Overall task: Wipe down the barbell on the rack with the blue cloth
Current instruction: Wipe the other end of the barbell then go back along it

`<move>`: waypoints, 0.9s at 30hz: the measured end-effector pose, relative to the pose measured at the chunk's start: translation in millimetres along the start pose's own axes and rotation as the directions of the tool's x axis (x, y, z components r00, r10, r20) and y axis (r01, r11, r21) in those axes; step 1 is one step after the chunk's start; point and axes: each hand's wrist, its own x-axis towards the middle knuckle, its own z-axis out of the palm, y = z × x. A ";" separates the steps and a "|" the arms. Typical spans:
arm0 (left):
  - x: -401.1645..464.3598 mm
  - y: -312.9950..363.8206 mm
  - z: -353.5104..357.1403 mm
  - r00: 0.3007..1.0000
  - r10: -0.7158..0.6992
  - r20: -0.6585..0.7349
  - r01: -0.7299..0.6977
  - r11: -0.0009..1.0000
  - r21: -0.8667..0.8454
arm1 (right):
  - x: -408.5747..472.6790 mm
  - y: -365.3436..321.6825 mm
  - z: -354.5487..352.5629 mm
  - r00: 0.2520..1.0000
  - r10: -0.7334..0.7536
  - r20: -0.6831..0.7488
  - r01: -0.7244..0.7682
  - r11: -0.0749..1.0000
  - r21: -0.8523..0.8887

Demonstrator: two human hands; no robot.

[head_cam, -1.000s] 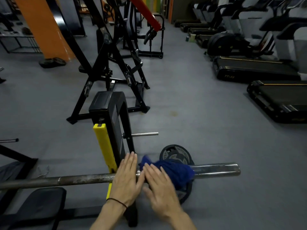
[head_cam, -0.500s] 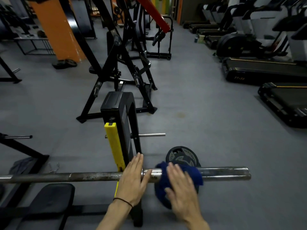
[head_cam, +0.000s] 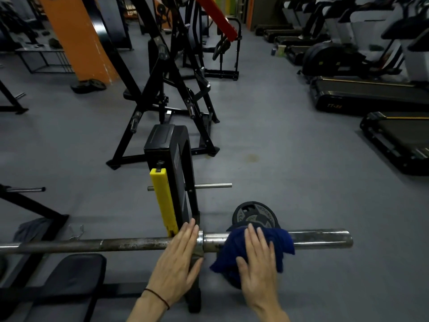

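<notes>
On the barbell (head_cam: 151, 244), both hands flat, left hand (head_cam: 177, 261) bare, right hand (head_cam: 257, 259) pressing blue cloth (head_cam: 282, 242), sleeve beneath hidden

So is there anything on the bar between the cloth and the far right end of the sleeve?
Nothing visible. The right hand presses the blue cloth flat on the barbell, and the sleeve runs bare to its end. The weight plate sits behind the bar, not on it.

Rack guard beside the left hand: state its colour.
Yellow: the rack guard shows clearly in the head view, next to the left hand.
</notes>
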 end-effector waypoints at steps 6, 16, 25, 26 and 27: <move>-4.6 -5.4 3.9 0.998 0.053 -0.034 -0.053 0.999 -0.001 | -1.8 -48.2 24.6 0.936 -0.283 0.209 0.293 0.956 -0.016; -16.9 9.2 4.2 0.994 0.064 -0.083 -0.061 0.997 0.036 | -13.6 -54.3 41.1 0.976 -0.158 0.148 0.154 0.987 0.042; -9.9 19.8 3.3 0.999 -0.010 -0.046 0.010 1.000 -0.017 | -3.9 -12.4 9.1 0.993 0.103 -0.063 -0.103 0.995 0.011; -7.8 20.7 5.2 0.999 -0.018 -0.038 0.017 1.000 -0.017 | -5.0 -28.0 18.6 0.998 0.069 -0.011 -0.069 0.997 0.038; -4.7 21.1 6.5 0.999 -0.022 -0.033 0.022 1.000 -0.014 | -7.3 -42.0 26.1 0.998 -0.017 0.064 0.014 0.999 0.042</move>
